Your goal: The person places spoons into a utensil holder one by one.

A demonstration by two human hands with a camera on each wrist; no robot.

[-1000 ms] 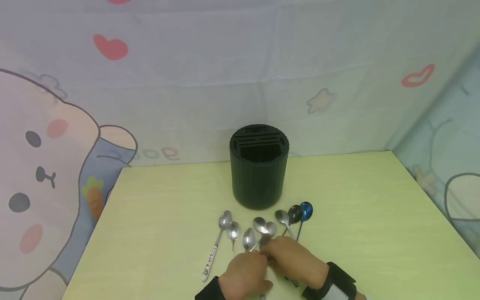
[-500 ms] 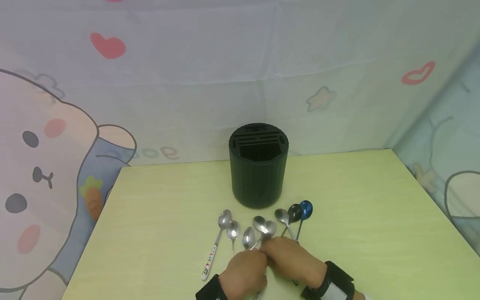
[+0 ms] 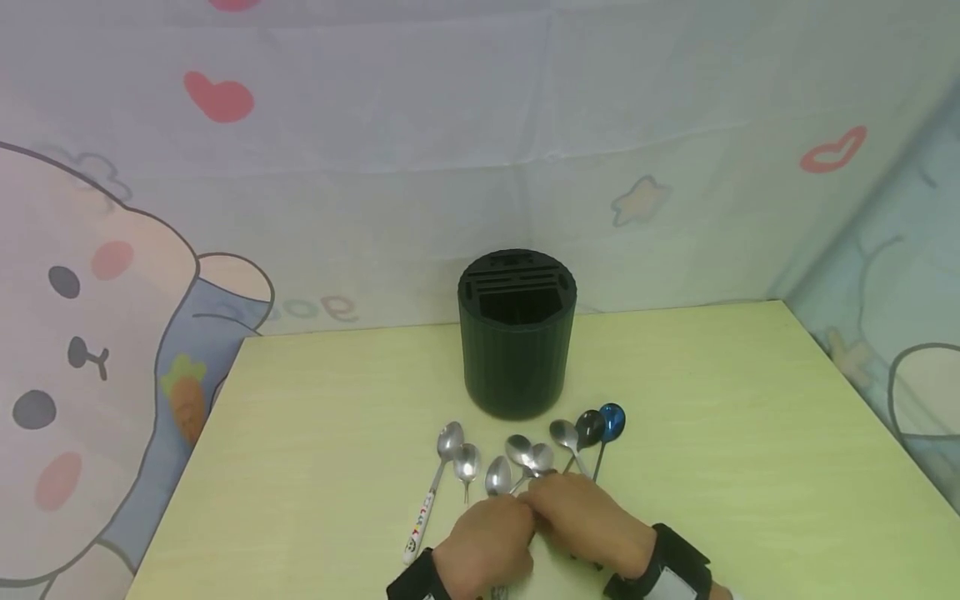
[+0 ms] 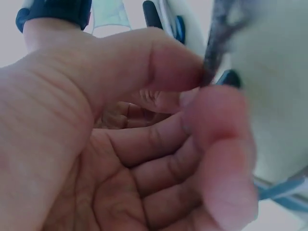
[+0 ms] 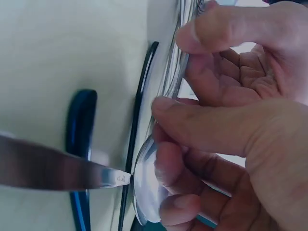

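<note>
Several spoons lie in a row on the pale green table (image 3: 315, 417) in front of a black round holder (image 3: 517, 333). Among them are a white-handled spoon (image 3: 435, 483), a black spoon (image 3: 590, 427) and a blue spoon (image 3: 612, 421). My hands meet at the near edge over the middle handles. In the left wrist view my left hand (image 3: 516, 508) (image 4: 204, 84) pinches a thin dark handle (image 4: 214, 43) between thumb and forefinger. My right hand (image 3: 537, 498) (image 5: 159, 139) grips a steel spoon (image 5: 144, 187), thumb across it and fingers curled beneath.
The holder's top has slots and one larger opening (image 3: 517, 304). A cartoon-printed cloth (image 3: 225, 208) hangs behind and to both sides of the table. A blue handle (image 5: 81, 125) and a black handle (image 5: 140, 91) lie beside my right hand.
Both hands have stayed together over the middle spoon handles. The left hand has slid slightly toward me; the other spoons have not moved.
</note>
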